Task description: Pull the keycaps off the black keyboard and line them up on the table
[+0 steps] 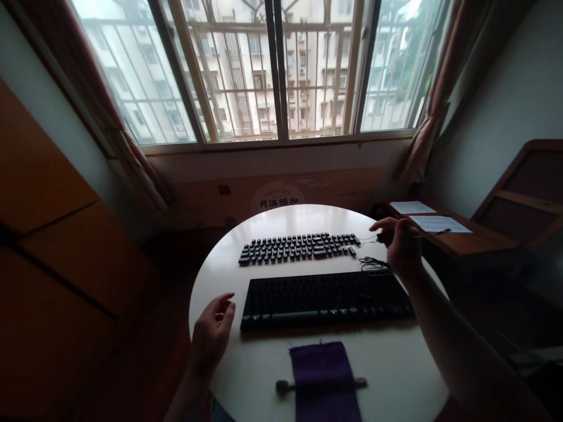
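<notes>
To the left of the black keyboard, my left hand hovers over the white table edge, its fingers loosely bent, thumb a little apart, holding nothing. My right hand is at the table's right side, beyond the keyboard's far right corner. Its fingers are around the dark handle of a keycap puller, whose thin wire ends point left; the grip is partly hidden. Behind the keyboard lie rows of loose dark keycaps. A coiled black cable rests below my right hand. The keyboard's top surface is too dark to make out in detail.
A purple cloth lies at the near side of the round white table, with a brush sticking out from it. On the right, a wooden desk carries paper sheets and a pen. A barred window stands ahead.
</notes>
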Tool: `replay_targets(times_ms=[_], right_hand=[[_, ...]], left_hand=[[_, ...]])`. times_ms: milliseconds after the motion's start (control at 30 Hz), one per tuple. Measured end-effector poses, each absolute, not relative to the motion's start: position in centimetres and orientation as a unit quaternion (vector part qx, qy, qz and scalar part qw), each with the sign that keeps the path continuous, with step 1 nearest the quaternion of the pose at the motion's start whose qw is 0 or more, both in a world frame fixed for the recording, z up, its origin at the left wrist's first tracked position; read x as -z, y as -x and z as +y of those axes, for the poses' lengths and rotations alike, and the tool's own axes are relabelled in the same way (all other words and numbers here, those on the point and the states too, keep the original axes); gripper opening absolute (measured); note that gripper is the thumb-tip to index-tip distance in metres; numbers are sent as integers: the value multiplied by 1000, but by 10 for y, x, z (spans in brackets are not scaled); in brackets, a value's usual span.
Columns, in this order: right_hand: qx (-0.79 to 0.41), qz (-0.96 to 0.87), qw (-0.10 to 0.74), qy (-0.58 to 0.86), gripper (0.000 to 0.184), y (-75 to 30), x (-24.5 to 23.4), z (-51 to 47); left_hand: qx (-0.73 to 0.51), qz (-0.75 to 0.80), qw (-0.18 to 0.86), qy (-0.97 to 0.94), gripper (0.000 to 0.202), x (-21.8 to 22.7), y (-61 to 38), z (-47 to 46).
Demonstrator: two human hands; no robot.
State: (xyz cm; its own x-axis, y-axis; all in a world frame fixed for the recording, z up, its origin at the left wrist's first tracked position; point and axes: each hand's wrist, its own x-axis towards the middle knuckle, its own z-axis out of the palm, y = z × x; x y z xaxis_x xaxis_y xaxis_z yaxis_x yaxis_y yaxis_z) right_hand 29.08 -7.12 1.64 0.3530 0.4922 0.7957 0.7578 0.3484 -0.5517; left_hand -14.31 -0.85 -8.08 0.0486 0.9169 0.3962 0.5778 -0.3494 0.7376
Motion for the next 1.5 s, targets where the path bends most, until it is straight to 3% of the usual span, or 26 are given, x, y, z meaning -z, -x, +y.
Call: replay_targets(times_ms=[133,267,400,500,833,1133,1500], right_hand=[[-152,-634,568,502,52,-227,-32,-65],[-380,-729,417,388,31,-163,-31,-52],[-454,-758,340,323,26,-112,-8,-31],[-502,-733,335,314,25,-84,18,-15],[-408,-706,427,392,29,-58,84,-2],[-355,-747,412,383,15,-58,79,-10],[-383,-761,383,358,13,-59,73,-10]], left_hand=[[-428,536,249,-683,40,78,145,-8],[-432,509,288,-686,37,85,150,-6],[-406,478,323,-709,34,93,160,-6],[-382,475,315,-728,32,93,166,-9],[-309,475,276,-776,31,80,159,-19],[-273,475,237,-802,27,74,155,-27],[-259,481,250,-799,23,73,155,-30]])
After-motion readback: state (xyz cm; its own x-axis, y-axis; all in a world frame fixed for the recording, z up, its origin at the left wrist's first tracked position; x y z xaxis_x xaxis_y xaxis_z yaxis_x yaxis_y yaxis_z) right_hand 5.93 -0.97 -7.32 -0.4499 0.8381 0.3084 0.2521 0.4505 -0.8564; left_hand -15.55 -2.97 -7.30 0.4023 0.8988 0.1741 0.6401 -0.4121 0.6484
